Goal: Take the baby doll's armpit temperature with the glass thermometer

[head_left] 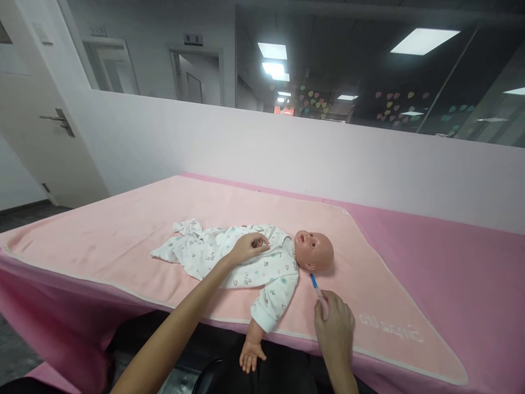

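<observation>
A baby doll [315,251] lies on its back on the pink mat, its head to the right. It wears a white printed onesie [246,271]. My left hand [248,247] is over the doll's chest, fingers curled, thumb and forefinger nearly meeting at the onesie's front; the pinched fabric is partly hidden. Near the doll's head, my right hand [334,323] is closed around a slim pale stick with a blue end [314,280]. The blue end points up toward the doll's ear. The doll's bare hand [252,354] hangs over the table's near edge.
The pale pink mat [135,219] covers much of a table draped in a darker pink cloth [471,279]. A white wall [246,139] with a window stands behind. A door [49,120] is at the left.
</observation>
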